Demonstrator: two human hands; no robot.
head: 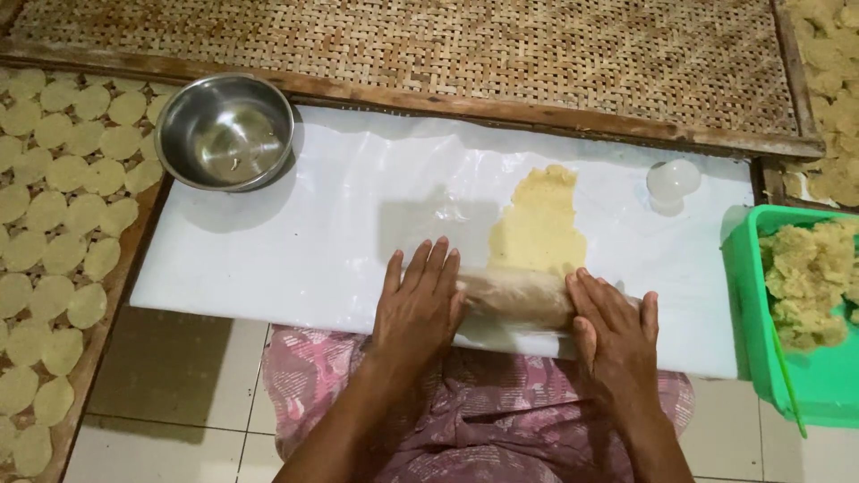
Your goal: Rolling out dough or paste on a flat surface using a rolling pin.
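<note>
My left hand (419, 298) lies flat, fingers together, on the left end of a plastic-wrapped rolling pin (519, 298). On the pin's right end rests my right hand (614, 324), palm down. The pin lies crosswise near the front edge of a white board (295, 241) covered with clear plastic. Just beyond the pin, a thin flattened sheet of pale yellow dough (540, 224) stretches away from me under the plastic.
A steel bowl (225, 131) sits at the board's far left corner. A small round clear cup (673, 181) stands at the far right. A green tub (805, 376) of crumbly dough is at the right. Woven trays (429, 45) lie behind, and one at the left holds several dough discs (63, 206).
</note>
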